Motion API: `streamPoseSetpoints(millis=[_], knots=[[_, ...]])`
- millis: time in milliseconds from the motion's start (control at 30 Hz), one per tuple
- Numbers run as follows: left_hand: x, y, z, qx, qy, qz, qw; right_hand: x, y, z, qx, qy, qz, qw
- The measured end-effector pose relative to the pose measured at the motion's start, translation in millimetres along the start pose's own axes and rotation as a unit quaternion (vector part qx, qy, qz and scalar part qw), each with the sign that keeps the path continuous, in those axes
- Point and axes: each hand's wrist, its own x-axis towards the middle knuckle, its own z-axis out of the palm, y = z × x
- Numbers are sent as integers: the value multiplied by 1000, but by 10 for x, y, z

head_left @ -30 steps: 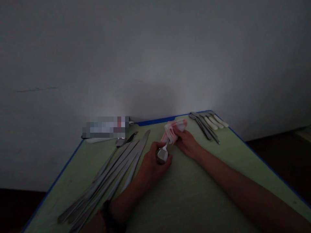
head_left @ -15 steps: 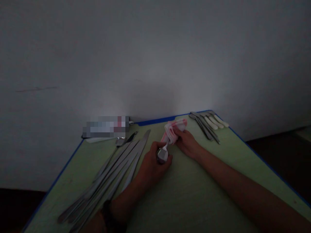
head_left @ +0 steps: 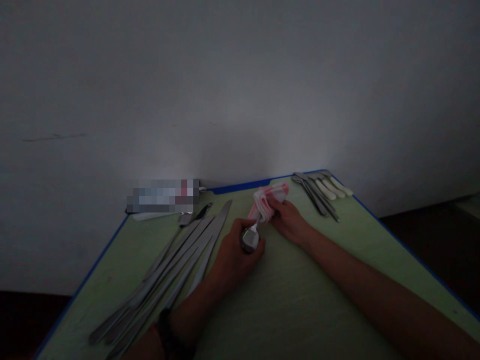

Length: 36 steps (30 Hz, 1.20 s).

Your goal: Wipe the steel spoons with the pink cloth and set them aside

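Observation:
My left hand (head_left: 234, 252) is closed round the bowl end of a metal spoon (head_left: 250, 239), whose bowl shows between thumb and fingers. The spoon's handle runs up and away into a folded pink-and-white cloth (head_left: 265, 202). My right hand (head_left: 287, 220) is closed on that cloth, pinching it around the handle; the far part of the handle is hidden inside it. Left of my left hand lie several metal table knives (head_left: 191, 245), fanned out, with a fork (head_left: 184, 219) beside them.
On the green table (head_left: 300, 300) with its blue edge, several pieces of cutlery (head_left: 313, 195) lie at the far right, some with white handles (head_left: 328, 191). A blurred-out package (head_left: 163, 196) stands at the back left. Behind the table rises a grey wall (head_left: 240, 90).
Both hands keep nearly the same place and hold. The spoon's bowl has shifted very slightly to the left; the other cutlery has not moved.

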Motion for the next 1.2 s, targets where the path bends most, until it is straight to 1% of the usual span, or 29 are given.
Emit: streamPoseSetpoints(millis=[167, 267, 333, 433, 500, 600, 733, 833, 933, 1200], knots=[[-14, 35, -2, -49, 60, 5, 997, 25, 3, -12, 48, 31, -1, 998], [-11, 47, -15, -74, 103, 16, 992, 34, 7, -20, 45, 22, -6, 999], [-2, 46, -25, -89, 112, 4, 990, 32, 10, -24, 35, 11, -4, 999], [16, 38, -36, -93, 105, -37, 989, 15, 9, -22, 16, -9, -4, 1000], [25, 31, -38, -91, 98, -48, 990, -4, 4, -13, 3, -19, -6, 1000], [30, 22, -39, -97, 81, -37, 991, -28, -4, 2, -4, -21, -3, 1000], [30, 12, -39, -84, 72, -15, 994, -39, -3, 2, -24, -40, -2, 999], [30, 1, -34, -83, 60, -18, 995, -38, 2, -4, -32, -50, -5, 998], [29, -9, -31, -81, 51, -18, 995, -40, 3, 0, -35, -47, -7, 998], [25, -8, -22, -89, 62, -17, 994, -43, -8, 10, -51, -48, -5, 998]])
